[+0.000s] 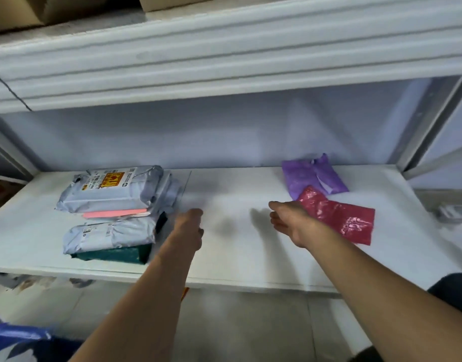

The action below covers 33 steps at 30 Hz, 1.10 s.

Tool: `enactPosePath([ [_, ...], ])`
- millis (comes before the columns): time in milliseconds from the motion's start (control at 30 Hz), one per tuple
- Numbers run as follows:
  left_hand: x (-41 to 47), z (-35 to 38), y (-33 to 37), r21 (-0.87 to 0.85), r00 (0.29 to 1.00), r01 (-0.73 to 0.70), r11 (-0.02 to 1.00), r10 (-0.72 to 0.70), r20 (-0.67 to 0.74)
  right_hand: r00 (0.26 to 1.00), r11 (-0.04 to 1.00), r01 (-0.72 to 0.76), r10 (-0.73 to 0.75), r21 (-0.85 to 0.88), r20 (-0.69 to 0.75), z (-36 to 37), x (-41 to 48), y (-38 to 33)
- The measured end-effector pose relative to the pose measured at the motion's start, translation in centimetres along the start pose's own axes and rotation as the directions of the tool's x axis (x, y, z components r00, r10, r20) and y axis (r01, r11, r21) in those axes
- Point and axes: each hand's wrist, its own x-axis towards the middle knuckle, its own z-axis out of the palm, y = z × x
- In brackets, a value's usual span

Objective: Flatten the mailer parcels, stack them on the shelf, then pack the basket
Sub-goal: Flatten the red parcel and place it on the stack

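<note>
- Shelf (237, 257): flat, smooth white board in a grey metal rack, carrying all the parcels.
- Upper beam (224, 56): pale, ribbed metal running across the top. Brown cardboard boxes (41, 9) sit on the level above.
- Grey mailer stack, left half of the shelf:
  - The top grey mailer (107, 189) is glossy, wrinkled poly and puffy. It has a white label with an orange-yellow block, and more grey bags are tucked behind it.
  - The lower grey mailer (109, 235) sits nearer the front edge, also creased and bulging.
- Red mailer (339, 218): shiny, crinkled film lying flat, right of centre, at an angle to the front edge.
- Purple mailer (308, 176): matte-looking wrinkled poly with its flap folded over, near the back edge. Its front corner lies under the red one.
- Teal parcel (112, 254): dark green and blocky, at the bottom of the stack, closest to the front-left edge.
- Pink strip (114, 213): thin, flat and rigid-looking, sandwiched between the two grey mailers.
- Right hand (290, 220): over mid-shelf, with the edge of the hand at the red mailer's left end. Fingers are loosely spread, pointing left, and hold nothing.
- Left hand (189, 226): just right of the stack. Fingers curl under and are motion-blurred, so I can't tell if they grip anything.
</note>
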Motion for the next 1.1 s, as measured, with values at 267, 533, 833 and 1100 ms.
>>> enactPosePath([
  [267, -0.1, 9.6, -2.9, 0.183, 0.978, -0.025, 0.983, -0.014, 0.209, 0.997, 1.0, -0.011, 0.012, 0.008, -0.083, -6.4, 2.2, 2.0],
  [533, -0.9, 17.8, -6.7, 0.359, 0.937, -0.117, 0.926, -0.016, 0.349, 0.818, 0.802, -0.091, -0.278, -0.591, -0.503, -13.0, 4.7, 2.6],
  [833, -1.4, 18.8, -7.0, 0.488, 0.904, -0.289, 0.823, 0.067, 0.422, 0.895, 0.869, -0.164, -0.068, -0.466, -0.441, -12.7, 5.7, 4.1],
  [1100, -1.2, 11.1, -2.8, 0.429, 0.932, -0.268, 0.863, 0.119, 0.342, 0.943, 0.972, 0.045, -0.117, -0.229, -0.31, -7.0, 3.0, 2.1],
])
